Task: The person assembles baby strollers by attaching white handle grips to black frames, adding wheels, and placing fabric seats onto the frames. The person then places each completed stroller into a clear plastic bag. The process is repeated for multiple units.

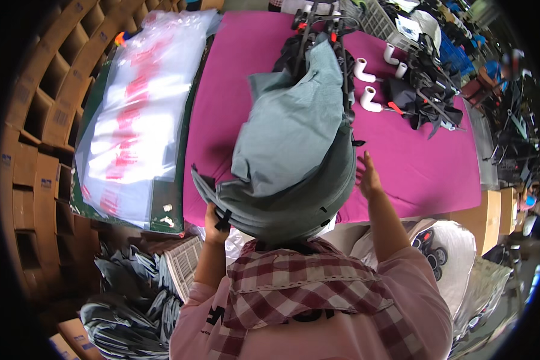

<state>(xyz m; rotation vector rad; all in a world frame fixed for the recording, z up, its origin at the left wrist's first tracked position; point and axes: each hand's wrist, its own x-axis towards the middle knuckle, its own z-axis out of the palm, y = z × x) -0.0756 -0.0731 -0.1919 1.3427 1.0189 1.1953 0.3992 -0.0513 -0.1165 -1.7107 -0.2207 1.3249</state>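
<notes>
A folded-down stroller with a grey-green fabric seat (291, 123) lies on the magenta-covered table (216, 102), its dark frame and wheels toward the far end. Its curved grey canopy (282, 210) bulges toward me at the near edge. At the canopy's near left corner, beside a black clip, my left hand (215, 227) is closed on the rim; some of its fingers are hidden behind the fabric. My right hand (369, 176) is just off the canopy's right side, fingers spread and holding nothing.
Clear plastic bags with red print (135, 114) are stacked on a green table at left. White tape rolls (371, 99) and black straps and parts (423, 96) lie at right. Cardboard boxes (48, 114) line the left wall; grey fabric pieces (132, 312) and a sack of wheels (456, 240) flank me.
</notes>
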